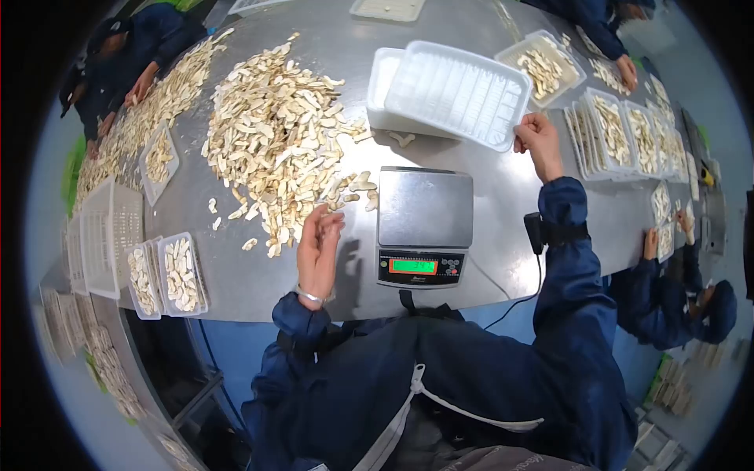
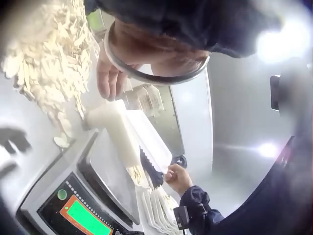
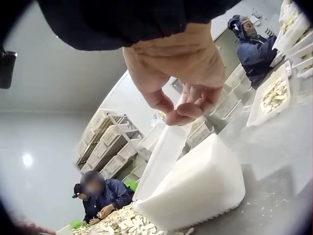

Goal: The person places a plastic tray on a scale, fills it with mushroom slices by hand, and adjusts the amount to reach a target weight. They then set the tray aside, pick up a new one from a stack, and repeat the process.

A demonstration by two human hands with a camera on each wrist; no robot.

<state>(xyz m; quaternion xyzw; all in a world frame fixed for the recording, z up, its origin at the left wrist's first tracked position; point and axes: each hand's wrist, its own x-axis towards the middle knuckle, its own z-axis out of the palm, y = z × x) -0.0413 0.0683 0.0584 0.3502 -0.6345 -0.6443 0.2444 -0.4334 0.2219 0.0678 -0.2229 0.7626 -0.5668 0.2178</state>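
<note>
My right hand pinches the near right corner of a translucent white plastic tray. That tray is tilted over a white stack of trays, partly hidden beneath it. In the right wrist view, thumb and fingertips meet at the upper end of the held tray, beside the stack. My left hand hovers near the pile's close edge with relaxed fingers, holding nothing visible. A large pile of pale sliced pieces, like dried mushroom, spreads beyond it. Between my hands stands a digital scale with a lit green display.
Filled trays stand at the right, and two more filled trays at the left edge beside a white basket. Other people work around the steel table. A cable hangs by my right sleeve.
</note>
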